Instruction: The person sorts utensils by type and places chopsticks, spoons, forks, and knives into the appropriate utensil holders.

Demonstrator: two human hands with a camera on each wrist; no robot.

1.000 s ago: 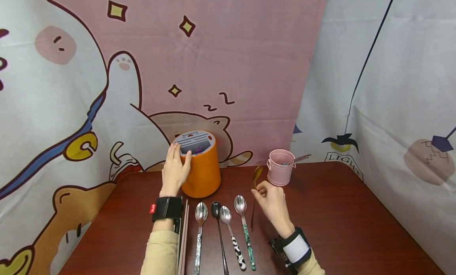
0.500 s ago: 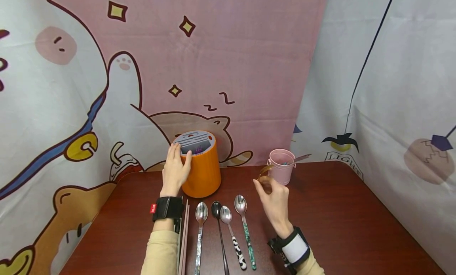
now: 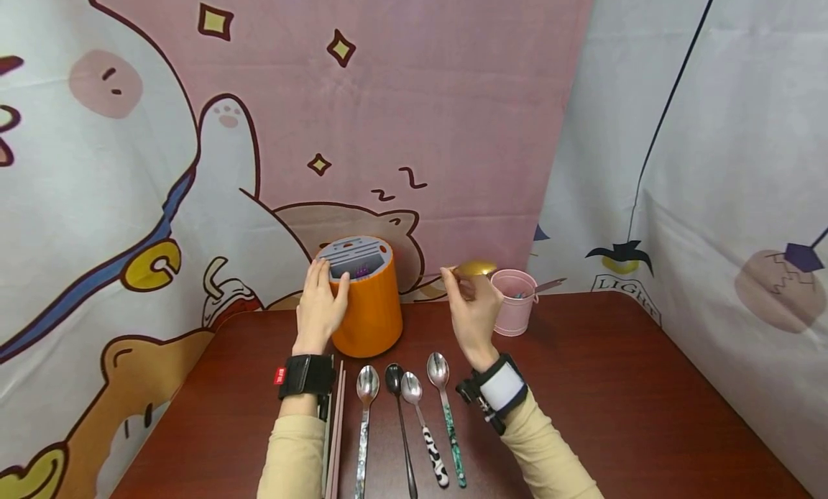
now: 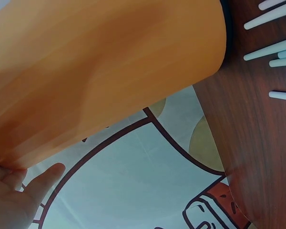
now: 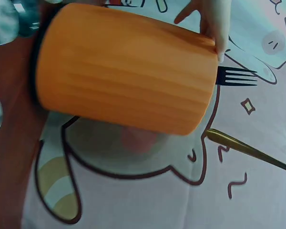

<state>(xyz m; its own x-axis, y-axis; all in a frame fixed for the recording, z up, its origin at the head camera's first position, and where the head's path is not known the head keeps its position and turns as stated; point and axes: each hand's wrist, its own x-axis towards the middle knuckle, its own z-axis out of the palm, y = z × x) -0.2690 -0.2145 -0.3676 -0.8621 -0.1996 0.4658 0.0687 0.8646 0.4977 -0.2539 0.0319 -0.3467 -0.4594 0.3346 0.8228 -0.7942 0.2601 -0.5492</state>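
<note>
An orange utensil holder [image 3: 367, 312] with a grey slotted top stands at the back of the table. My left hand [image 3: 318, 301] rests against its left side near the rim, fingers fairly straight; the left wrist view shows those fingers [image 4: 12, 191] at the orange wall. Between the thumb and fingers of my right hand [image 3: 474, 312] is a gold spoon [image 3: 477, 268], raised beside the pink bucket [image 3: 511, 319]. In the right wrist view the spoon's handle [image 5: 243, 147] points towards the holder's top, seemingly apart from it. A dark fork [image 5: 236, 76] sticks out of that top.
Several long spoons [image 3: 367, 385] lie in a row at the front of the table [image 3: 614, 398]. Chopsticks [image 3: 339, 427] lie left of them, partly behind the left forearm. The pink bucket holds a utensil leaning right. A printed cloth hangs behind.
My right hand has lifted the gold spoon and moved up and slightly left, turning the spoon from upright to roughly level. The left hand has stayed on the orange holder.
</note>
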